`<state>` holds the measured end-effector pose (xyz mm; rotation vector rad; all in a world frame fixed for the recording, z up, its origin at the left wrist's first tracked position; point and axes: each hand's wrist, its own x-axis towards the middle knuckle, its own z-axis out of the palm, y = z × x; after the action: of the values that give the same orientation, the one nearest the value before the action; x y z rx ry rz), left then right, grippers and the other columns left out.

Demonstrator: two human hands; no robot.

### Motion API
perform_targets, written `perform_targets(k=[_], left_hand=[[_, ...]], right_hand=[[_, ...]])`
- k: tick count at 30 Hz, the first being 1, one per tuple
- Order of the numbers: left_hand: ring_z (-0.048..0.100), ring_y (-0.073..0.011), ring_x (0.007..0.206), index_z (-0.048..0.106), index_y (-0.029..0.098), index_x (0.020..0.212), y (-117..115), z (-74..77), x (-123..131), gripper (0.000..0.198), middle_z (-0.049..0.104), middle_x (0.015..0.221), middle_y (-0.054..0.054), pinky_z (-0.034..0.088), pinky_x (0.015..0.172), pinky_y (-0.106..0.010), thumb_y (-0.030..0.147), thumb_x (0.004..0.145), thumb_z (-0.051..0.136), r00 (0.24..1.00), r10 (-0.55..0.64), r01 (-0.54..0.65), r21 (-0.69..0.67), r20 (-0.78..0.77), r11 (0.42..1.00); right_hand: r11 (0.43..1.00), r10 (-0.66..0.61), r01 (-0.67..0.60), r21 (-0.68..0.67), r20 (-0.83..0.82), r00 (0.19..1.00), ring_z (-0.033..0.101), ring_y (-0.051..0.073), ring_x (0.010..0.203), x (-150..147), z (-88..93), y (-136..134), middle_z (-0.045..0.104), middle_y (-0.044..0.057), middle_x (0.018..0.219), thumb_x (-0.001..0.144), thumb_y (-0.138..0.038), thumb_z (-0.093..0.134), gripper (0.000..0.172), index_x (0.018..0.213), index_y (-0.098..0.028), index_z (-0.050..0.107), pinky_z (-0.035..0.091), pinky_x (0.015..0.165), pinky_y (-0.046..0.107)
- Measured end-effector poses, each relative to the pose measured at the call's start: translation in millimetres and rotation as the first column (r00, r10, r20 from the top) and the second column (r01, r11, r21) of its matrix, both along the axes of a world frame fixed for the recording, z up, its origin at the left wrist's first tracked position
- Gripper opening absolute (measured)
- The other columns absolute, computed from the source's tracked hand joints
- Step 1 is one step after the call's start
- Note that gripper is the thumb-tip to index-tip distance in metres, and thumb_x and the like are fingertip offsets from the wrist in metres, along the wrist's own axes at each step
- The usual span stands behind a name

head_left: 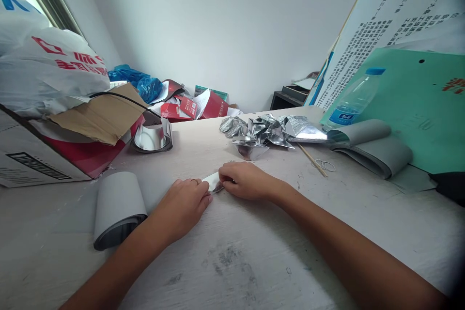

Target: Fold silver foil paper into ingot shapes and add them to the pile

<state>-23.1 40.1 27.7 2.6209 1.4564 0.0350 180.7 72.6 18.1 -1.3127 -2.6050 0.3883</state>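
Observation:
Both my hands rest on a pale, scuffed table (232, 256), pressing on a small folded piece of white-backed silver foil (212, 182). My left hand (181, 206) pinches its near end, and my right hand (243, 181) holds its other end from above. Beside my left hand lies a curled sheet of grey-backed foil (118, 208). Beyond my right hand is a heap of folded silver foil shapes (269, 131), with one cone-like piece (250, 151) at its front.
A silver foil ring (152, 136) stands near a cardboard box (36, 155) at left, under a white plastic bag (47, 65). At right are a grey foil roll (370, 147), a water bottle (352, 99), a green board (417, 106), a wooden stick (312, 161) and rubber bands (325, 165).

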Motion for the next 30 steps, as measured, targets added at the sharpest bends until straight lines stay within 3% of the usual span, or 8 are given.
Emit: perform_targets(k=[13,30], left_hand=[[0.060,-0.0276,0.090,0.058,0.017,0.094,-11.5,-8.5,4.7,0.022,0.065,0.095,-0.007,0.039,0.074,-0.042,0.026,0.101,0.040,0.986,-0.050,0.069,0.114,-0.161,0.991],[0.060,-0.0254,0.086,0.056,0.019,0.093,-10.1,-9.8,3.8,0.021,0.065,0.093,-0.005,0.036,0.073,-0.040,0.026,0.102,0.038,0.988,-0.059,0.075,0.107,-0.139,0.991]], right_hand=[[1.000,-0.005,0.001,0.031,0.124,0.992,0.051,0.013,0.079,-8.2,6.0,-10.3,0.063,0.005,0.094,0.093,-0.022,0.042,0.018,0.087,-0.017,0.057,0.024,0.065,0.026],[0.999,-0.016,0.012,0.032,0.120,0.993,0.048,0.012,0.077,-9.3,4.6,-10.4,0.063,0.004,0.093,0.092,-0.023,0.042,0.017,0.086,-0.017,0.056,0.022,0.064,0.026]])
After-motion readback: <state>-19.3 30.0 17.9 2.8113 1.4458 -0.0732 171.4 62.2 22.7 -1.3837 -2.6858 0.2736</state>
